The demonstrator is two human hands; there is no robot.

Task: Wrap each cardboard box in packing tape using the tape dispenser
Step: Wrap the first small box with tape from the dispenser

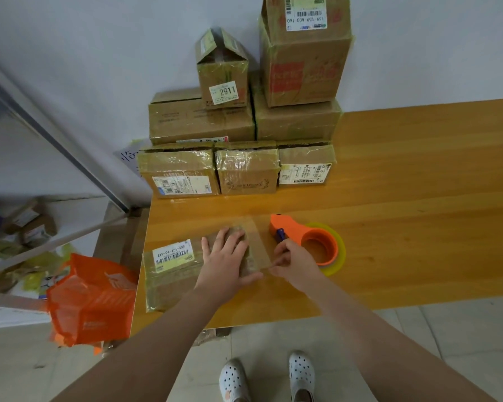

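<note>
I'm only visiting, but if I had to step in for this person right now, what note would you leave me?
Left hand: flat, pressing down on the labelled box at the table's near left corner.
Right hand: seems to pinch the tape strip stretched from that box to the orange dispenser, which lies on the table.
Done: the stacked boxes by the wall look taped.
Left: cut the strip, smooth it, finish wrapping this box.
</note>
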